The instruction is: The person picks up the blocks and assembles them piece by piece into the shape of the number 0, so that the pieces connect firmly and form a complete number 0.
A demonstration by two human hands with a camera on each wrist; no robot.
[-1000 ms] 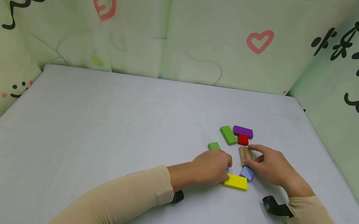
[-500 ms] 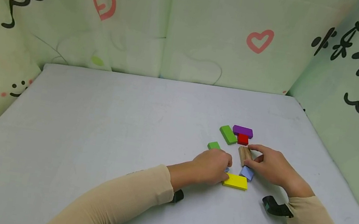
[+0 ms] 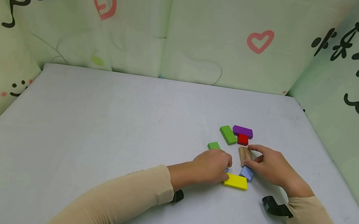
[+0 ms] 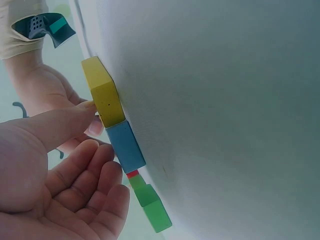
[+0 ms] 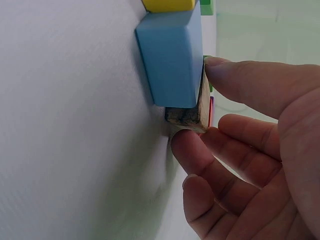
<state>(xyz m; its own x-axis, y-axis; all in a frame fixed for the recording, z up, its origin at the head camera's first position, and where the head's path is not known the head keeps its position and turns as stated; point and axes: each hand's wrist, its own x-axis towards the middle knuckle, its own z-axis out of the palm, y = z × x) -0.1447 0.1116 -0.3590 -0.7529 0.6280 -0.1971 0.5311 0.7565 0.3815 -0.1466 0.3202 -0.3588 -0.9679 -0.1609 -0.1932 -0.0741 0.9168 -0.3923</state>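
In the head view, the right hand (image 3: pixel 273 167) pinches a wooden block (image 3: pixel 244 156) between thumb and fingers, near a red block (image 3: pixel 243 139); the left hand (image 3: pixel 212 167) curls beside a yellow block (image 3: pixel 237 182). In the left wrist view, its thumb touches the yellow block, fingers bent near a blue block (image 4: pixel 127 146); whether they grip cannot be told. In the right wrist view, another blue block (image 5: pixel 171 60) partly hides the wooden one.

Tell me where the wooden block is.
In the head view, the wooden block is right of centre, held by the right hand, just beyond a blue block and nearer than the red block.
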